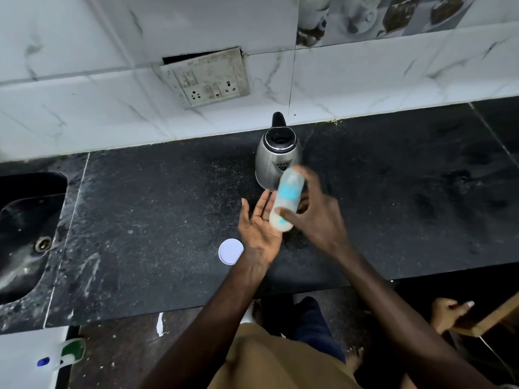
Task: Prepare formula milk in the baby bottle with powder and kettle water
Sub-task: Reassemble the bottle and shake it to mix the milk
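A baby bottle (286,199) with a blue collar and pale milky liquid is blurred and tilted in the air over the black counter (168,206). My right hand (317,217) grips it, thumb across the lower part and fingers behind it. My left hand (259,224) lies palm up with straight fingers just under and left of the bottle's base; I cannot tell whether they touch. Directly behind the bottle stands a steel kettle (276,155) with its lid open and black handle toward the wall. A white round lid (230,251) rests on the counter left of my left wrist.
A black sink (25,228) is set in the counter at the far left. A switch and socket plate (207,77) hangs on the tiled wall above the kettle. Another person's hand (449,313) shows at the lower right, below the counter edge.
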